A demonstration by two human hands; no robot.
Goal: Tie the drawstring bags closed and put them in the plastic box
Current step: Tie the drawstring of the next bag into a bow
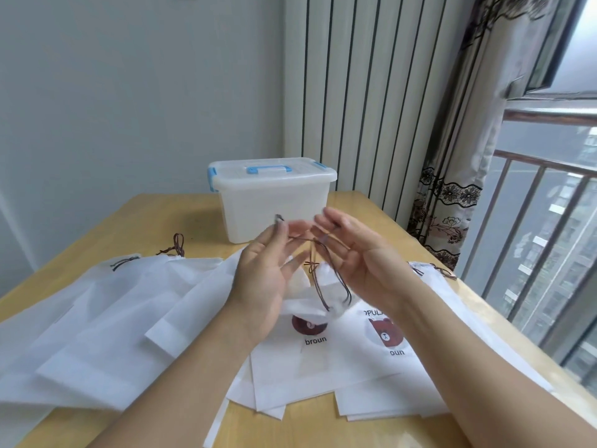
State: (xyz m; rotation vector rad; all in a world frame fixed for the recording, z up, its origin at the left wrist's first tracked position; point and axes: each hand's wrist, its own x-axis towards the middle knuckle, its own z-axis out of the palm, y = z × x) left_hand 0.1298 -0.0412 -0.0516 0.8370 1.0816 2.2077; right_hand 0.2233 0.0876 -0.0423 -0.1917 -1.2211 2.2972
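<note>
**Mid-knot over the bag pile — cord slack, box lid shut**

Both hands were raised above the table, palms facing each other. The left hand (261,279) had its fingers mostly extended, and the thin dark brown drawstring cord (315,270) ran across its fingertips near the thumb. Whether it truly pinched the cord, I could not tell. The right hand (358,263) was likewise loosely spread, with the cord passing over its fingers; no firm clamp was visible there either.

The white translucent drawstring bag with the brown bear print (310,321) hung from the cord just below the hands, its gathered mouth up toward the fingers and its body trailing down onto the pile. Its long axis ran roughly from the hands toward the onlooker's near edge, mouth pointing away and up.

Risks, as judged:
- With so light a hold, the loops could slip off the fingertips and the half-formed knot fall open.
- The dangling loop hung close to the cords of neighbouring flat white bags (106,318); it could snag one.
- The translucent plastic storage box with blue latches and handle (274,205) stood beyond the hands with its lid on. A tied bag could not go in until it was opened.

The pale wooden table (155,215) held everything.
</note>
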